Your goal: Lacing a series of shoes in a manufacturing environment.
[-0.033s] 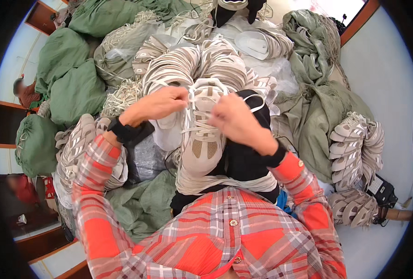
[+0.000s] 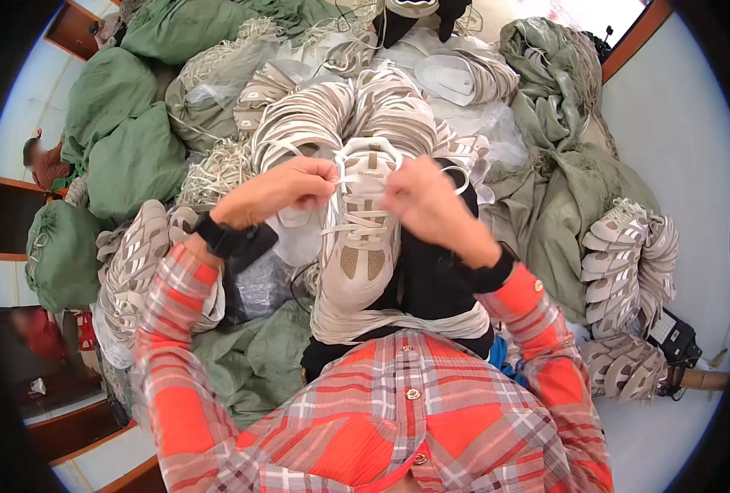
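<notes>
A beige shoe upper (image 2: 357,279) with tan mesh patches at the toe rests over my lap, toe toward me. Its pale shoelace (image 2: 363,218) crosses the front in several rows. At the left edge of the opening my left hand (image 2: 303,182) is closed in a pinch on the lace. My right hand (image 2: 431,197), somewhat blurred, pinches the lace on the opposite side of the tongue (image 2: 369,164). A pale strand runs across the tongue between both hands. Beside the right hand a white lace loop stands out over my dark trousers.
Stacked beige shoe uppers (image 2: 303,119) fan out just beyond my hands. A bundle of laces (image 2: 394,324) lies across my lap. Green sacks (image 2: 135,168) pile up at the left, with a draped olive sack (image 2: 537,205) at the right. More stacked uppers (image 2: 619,263) lie farther right.
My right hand has moved up and outward to the right, uncovering more of the tongue. My left hand stays near the left eyelets, shifted only slightly.
</notes>
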The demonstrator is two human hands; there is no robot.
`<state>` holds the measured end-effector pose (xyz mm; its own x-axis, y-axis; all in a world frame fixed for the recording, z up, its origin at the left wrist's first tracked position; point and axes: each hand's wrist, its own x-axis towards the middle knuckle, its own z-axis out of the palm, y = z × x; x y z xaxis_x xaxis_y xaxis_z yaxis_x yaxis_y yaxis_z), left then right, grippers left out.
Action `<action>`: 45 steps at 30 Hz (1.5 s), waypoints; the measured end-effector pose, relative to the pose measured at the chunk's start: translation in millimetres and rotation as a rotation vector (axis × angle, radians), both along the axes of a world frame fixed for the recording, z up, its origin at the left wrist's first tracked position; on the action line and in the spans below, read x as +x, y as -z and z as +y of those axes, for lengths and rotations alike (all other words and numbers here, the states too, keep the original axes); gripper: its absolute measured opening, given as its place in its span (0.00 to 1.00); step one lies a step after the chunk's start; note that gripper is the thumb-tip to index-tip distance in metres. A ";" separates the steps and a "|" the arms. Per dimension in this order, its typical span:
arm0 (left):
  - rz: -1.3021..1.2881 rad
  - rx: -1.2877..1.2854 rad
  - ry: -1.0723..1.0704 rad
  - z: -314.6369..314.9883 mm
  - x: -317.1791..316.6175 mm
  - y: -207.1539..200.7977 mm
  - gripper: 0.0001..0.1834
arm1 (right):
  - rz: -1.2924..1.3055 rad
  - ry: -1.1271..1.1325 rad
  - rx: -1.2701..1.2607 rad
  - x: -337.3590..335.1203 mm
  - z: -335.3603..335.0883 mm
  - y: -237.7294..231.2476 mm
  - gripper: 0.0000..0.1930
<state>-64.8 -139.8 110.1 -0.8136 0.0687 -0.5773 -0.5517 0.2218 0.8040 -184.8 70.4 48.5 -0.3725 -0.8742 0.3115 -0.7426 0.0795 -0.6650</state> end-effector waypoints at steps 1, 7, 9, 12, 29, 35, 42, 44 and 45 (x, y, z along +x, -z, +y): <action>0.096 0.456 -0.201 7.8 10.4 2.0 0.04 | 0.020 0.053 0.013 -12.2 3.6 -2.7 0.08; 0.747 1.550 -0.904 -27.5 50.9 2.3 0.03 | -0.099 -0.201 0.241 -22.7 37.8 -36.8 0.09; 0.947 1.425 -0.852 -68.8 63.6 -9.3 0.06 | -0.197 -0.268 0.265 -18.4 39.3 -32.5 0.09; 1.221 1.277 -0.888 -129.0 84.6 -33.5 0.07 | -0.690 -0.036 0.313 -21.5 15.7 -20.7 0.09; 0.355 -0.005 -0.675 -15.7 44.5 6.0 0.11 | 0.007 -0.318 0.385 73.2 -35.3 -23.2 0.10; 0.349 -0.091 -0.551 9.3 31.5 60.1 0.07 | 0.326 -0.039 0.030 9.5 -49.6 -7.1 0.06; 0.619 -0.954 -0.241 19.8 20.6 64.6 0.07 | 0.433 -0.112 0.051 5.6 -63.5 2.3 0.04; 0.737 -1.258 -0.060 18.7 14.8 63.9 0.05 | 0.428 -0.113 0.060 2.6 -65.3 7.8 0.04; 0.638 -0.864 -0.208 13.8 14.8 67.8 0.05 | 0.275 -0.115 0.056 1.3 -65.2 11.7 0.03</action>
